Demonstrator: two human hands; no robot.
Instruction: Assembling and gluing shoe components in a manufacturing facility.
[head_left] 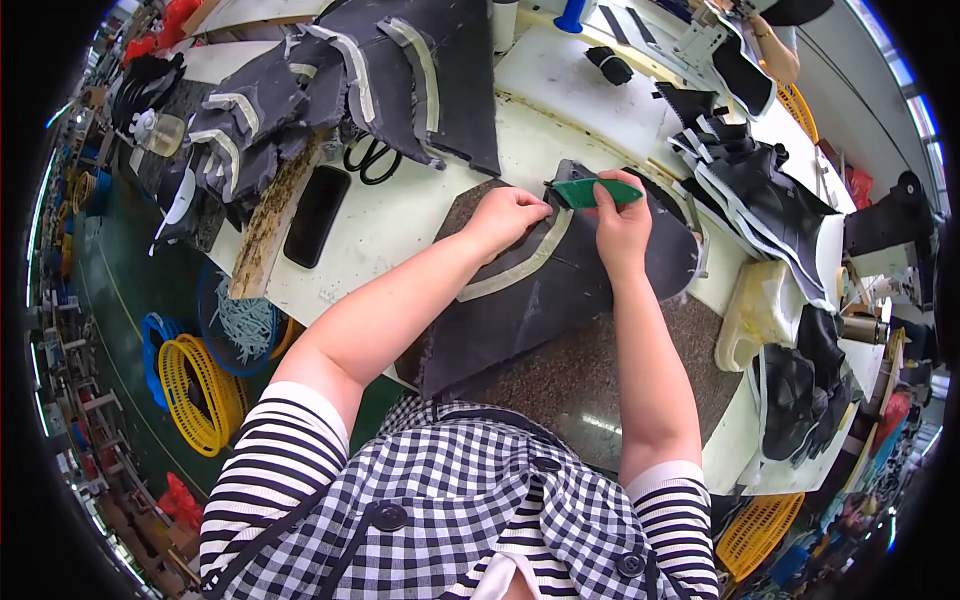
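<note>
A large dark grey sheet piece (pixel 500 335) lies across the work surface in front of me, with a curved cream strip (pixel 525 263) along it. My left hand (pixel 508 222) rests at the strip's upper end, thumb and fingers pinched together; what is between them is too small to make out. My right hand (pixel 620 222) grips a flat green tool (pixel 590 193) whose narrow dark tip points left, just above my left fingertips. The tool's exact kind does not show.
Left of the sheet lie a black phone (pixel 317 216) and black-handled scissors (pixel 372 160). Beyond them are stacked dark pieces with cream strips (pixel 425 75). Black pieces with white edges (pixel 745 190) lie to the right, near a yellowish block (pixel 760 310). Another person's arm (pixel 777 50) shows at far right.
</note>
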